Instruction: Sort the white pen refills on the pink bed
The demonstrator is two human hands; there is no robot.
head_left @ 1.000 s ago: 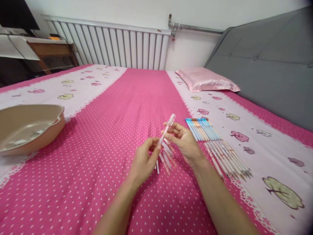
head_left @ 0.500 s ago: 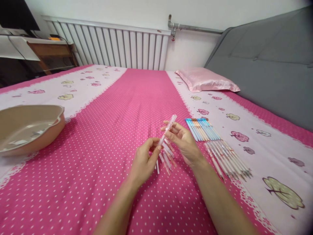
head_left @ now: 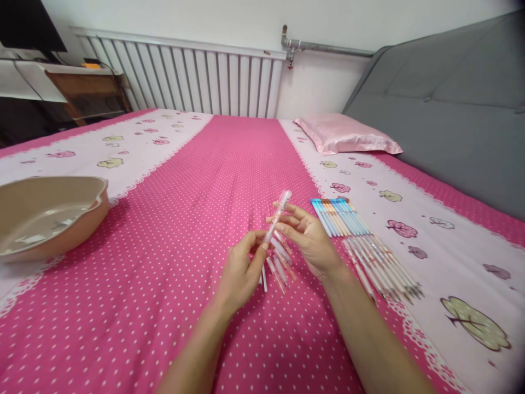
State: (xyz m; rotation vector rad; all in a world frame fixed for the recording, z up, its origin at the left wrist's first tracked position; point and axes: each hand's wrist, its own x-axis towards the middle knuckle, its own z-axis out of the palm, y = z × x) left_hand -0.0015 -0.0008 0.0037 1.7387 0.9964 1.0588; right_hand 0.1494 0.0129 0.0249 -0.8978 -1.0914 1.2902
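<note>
A bedroom (pillow, grey headboard).

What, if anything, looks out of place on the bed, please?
Only the loose pens beside the left hand: they lie at mixed angles, unlike the blue and orange pens and pale pens lined up at the right. Nothing looks spilled or damaged.
</note>
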